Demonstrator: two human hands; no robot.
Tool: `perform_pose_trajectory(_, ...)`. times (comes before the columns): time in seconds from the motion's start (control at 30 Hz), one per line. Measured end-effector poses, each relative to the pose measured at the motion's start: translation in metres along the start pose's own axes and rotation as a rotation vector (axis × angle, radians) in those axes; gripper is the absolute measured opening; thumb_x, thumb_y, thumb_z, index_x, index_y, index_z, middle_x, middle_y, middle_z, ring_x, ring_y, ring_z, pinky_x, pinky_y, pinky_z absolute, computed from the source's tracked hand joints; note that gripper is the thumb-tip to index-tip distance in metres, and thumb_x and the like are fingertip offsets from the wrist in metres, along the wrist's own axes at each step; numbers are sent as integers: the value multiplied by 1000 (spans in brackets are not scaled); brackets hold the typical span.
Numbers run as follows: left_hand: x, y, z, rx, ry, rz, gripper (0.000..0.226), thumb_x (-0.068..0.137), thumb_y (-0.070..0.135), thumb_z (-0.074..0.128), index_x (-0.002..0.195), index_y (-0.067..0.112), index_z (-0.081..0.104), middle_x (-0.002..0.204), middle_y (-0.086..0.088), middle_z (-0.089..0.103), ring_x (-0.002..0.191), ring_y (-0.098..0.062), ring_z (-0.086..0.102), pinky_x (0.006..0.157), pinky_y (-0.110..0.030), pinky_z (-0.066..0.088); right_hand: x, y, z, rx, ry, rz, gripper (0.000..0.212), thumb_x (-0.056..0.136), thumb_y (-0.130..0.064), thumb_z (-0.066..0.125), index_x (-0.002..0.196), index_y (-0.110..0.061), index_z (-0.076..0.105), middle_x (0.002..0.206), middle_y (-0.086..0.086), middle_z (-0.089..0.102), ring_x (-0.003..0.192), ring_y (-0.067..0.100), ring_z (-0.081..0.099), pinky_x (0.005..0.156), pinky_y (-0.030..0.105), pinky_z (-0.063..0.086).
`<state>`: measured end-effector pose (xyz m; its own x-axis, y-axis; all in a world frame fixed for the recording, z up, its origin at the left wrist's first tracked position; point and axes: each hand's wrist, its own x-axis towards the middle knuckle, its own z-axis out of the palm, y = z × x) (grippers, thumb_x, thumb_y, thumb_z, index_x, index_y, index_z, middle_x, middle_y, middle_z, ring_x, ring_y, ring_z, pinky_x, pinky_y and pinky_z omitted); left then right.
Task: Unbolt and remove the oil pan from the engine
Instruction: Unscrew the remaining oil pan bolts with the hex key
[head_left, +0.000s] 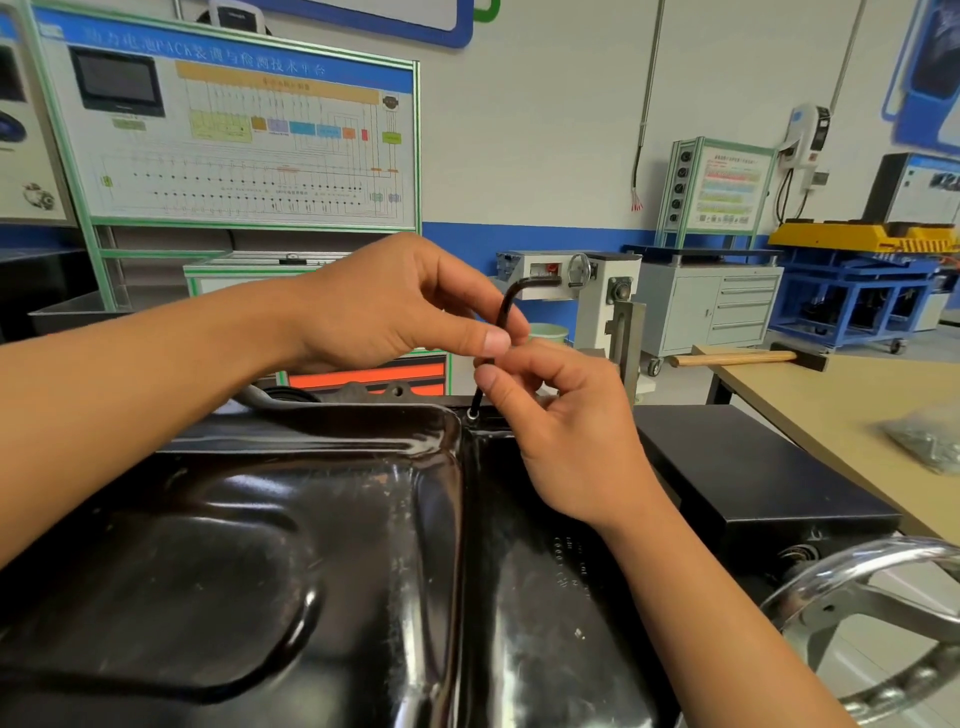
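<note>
A glossy black oil pan (270, 545) fills the lower left, bottom side up on the engine. At its far right corner a small bolt (472, 414) sits in the flange. A black L-shaped hex key (506, 306) stands upright with its lower tip in that bolt and its short arm pointing right. My left hand (395, 301) pinches the key's shaft with thumb and fingers from the left. Just below, my right hand (561, 426) pinches the lower shaft with thumb and fingertips from the right.
A black box (753, 478) lies right of the pan. A chrome handwheel (872, 623) is at the lower right. A tan table (831, 410) holds a hammer (743, 358) and a plastic bag of parts (930, 439). Training boards and cabinets stand behind.
</note>
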<state>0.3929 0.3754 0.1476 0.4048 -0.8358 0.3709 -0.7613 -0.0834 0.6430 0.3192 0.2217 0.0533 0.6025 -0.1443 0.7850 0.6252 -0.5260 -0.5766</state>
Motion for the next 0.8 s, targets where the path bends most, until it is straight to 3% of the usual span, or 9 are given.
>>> perform_pose_trajectory(0.07, 0, 2, -1, 31, 26, 7, 22, 76, 22, 72, 97, 18, 77, 90, 5, 78, 88, -1, 69, 82, -10, 48, 0, 0, 0, -4, -17, -4, 13, 95, -10, 66, 86, -16, 73, 68, -7, 52, 65, 4, 45, 66, 19, 40)
perform_pose_trajectory(0.2, 1, 7, 2, 87, 90, 28, 23, 68, 31, 76, 85, 16, 77, 82, 7, 77, 80, -6, 68, 76, -15, 51, 0, 0, 0, 21, -7, 2, 10, 94, -12, 66, 90, -14, 76, 64, -9, 50, 63, 4, 43, 63, 18, 39)
perform_pose_trajectory(0.27, 1, 8, 4, 96, 129, 40, 28, 63, 33, 78, 81, 12, 76, 81, -4, 76, 76, -23, 66, 75, -28, 53, 1, 1, 0, 66, 42, 31, 3, 89, -15, 74, 89, -13, 77, 59, -15, 46, 59, 5, 41, 62, 16, 38)
perform_pose_trajectory(0.37, 1, 12, 9, 85, 168, 46, 31, 59, 34, 80, 74, 8, 71, 90, -27, 71, 88, -46, 62, 86, -53, 50, 1, 2, 0, 110, 118, 54, 7, 80, -14, 83, 83, -10, 77, 54, -15, 48, 55, 4, 40, 61, 14, 38)
perform_pose_trajectory(0.47, 1, 13, 11, 76, 167, 51, 25, 59, 30, 80, 69, 11, 68, 92, -30, 69, 93, -49, 62, 88, -58, 49, 1, 1, 0, 115, 108, 53, 9, 78, -12, 84, 77, -12, 76, 61, 7, 58, 57, 7, 43, 62, 19, 41)
perform_pose_trajectory(0.53, 2, 11, 10, 70, 162, 53, 26, 59, 30, 80, 70, 9, 68, 92, -29, 70, 90, -48, 62, 86, -54, 50, 1, 1, -1, 96, 96, 46, 9, 79, -11, 83, 77, -15, 75, 65, 12, 60, 59, 10, 46, 63, 24, 43)
perform_pose_trajectory(0.6, 2, 8, 7, 68, 138, 47, 30, 60, 31, 80, 77, 7, 71, 90, -20, 73, 80, -40, 62, 78, -43, 53, 0, 1, -1, 62, 79, 29, 13, 83, -10, 80, 77, -19, 73, 65, 6, 57, 62, 12, 47, 64, 27, 44)
perform_pose_trajectory(0.67, 1, 7, 4, 65, 87, 35, 28, 65, 30, 78, 85, 11, 75, 83, -4, 75, 73, -15, 63, 73, -23, 52, 0, 1, -1, 23, 52, 4, 14, 87, -10, 76, 80, -20, 71, 67, 0, 55, 64, 11, 48, 65, 25, 44)
perform_pose_trajectory(0.8, -2, 6, -1, 59, 34, 2, 20, 77, 26, 71, 96, 22, 76, 90, 9, 77, 90, 1, 68, 83, -10, 49, -1, 0, -2, -11, 17, -17, 10, 92, -8, 70, 85, -16, 71, 70, -3, 55, 67, 5, 47, 67, 19, 43)
